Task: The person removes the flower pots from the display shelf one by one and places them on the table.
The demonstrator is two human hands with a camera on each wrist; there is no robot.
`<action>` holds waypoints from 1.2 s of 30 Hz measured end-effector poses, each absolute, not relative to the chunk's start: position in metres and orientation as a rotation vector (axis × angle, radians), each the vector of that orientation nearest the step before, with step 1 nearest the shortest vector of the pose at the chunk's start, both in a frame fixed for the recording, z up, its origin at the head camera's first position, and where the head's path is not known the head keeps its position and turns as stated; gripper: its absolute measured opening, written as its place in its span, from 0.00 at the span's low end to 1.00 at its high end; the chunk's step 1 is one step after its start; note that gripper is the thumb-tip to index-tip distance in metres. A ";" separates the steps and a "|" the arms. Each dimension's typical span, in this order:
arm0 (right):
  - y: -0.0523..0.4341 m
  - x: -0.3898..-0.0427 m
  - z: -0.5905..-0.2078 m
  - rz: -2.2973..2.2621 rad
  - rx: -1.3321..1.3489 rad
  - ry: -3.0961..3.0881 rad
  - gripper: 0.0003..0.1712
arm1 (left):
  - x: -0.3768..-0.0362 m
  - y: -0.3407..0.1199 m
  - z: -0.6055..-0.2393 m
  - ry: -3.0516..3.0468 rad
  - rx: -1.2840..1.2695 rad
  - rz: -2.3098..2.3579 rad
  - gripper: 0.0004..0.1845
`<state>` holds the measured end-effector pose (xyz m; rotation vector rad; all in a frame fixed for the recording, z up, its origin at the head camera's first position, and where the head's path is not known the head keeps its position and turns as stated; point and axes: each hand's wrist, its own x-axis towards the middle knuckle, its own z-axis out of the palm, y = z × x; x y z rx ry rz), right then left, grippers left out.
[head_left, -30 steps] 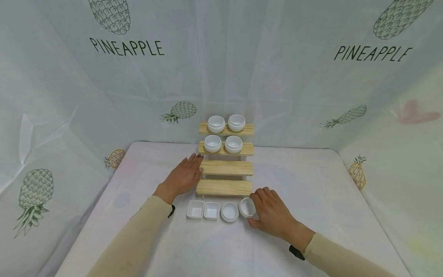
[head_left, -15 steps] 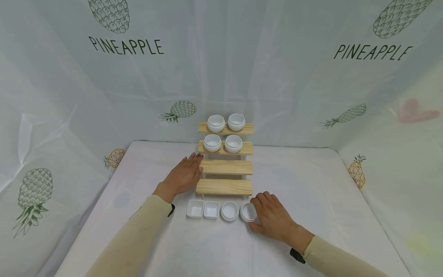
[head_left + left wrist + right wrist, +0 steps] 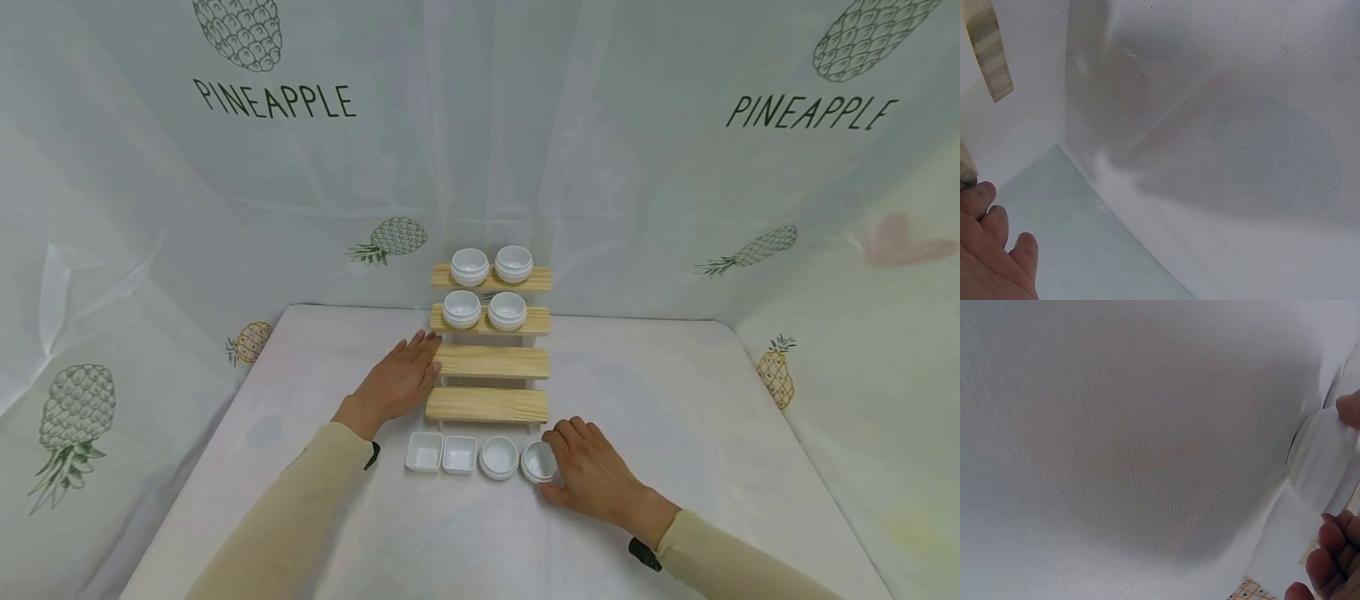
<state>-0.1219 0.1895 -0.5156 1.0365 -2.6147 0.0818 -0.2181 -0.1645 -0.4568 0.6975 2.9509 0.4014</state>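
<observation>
The left hand (image 3: 396, 383) lies flat with fingers straight and together, palm down, at the left end of the rack (image 3: 491, 362), its fingertips touching the rack's third step. The left forearm, in a beige sleeve, runs back toward the lower left. The right hand (image 3: 588, 471) sits in front of the rack's right end, fingers curled round a small round bowl (image 3: 537, 461), the thumb on its near side. Its sleeved forearm slants away to the lower right.
</observation>
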 end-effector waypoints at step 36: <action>0.148 -0.236 -0.385 0.011 0.803 -2.445 0.35 | -0.216 -0.164 -0.459 2.957 0.686 0.380 0.34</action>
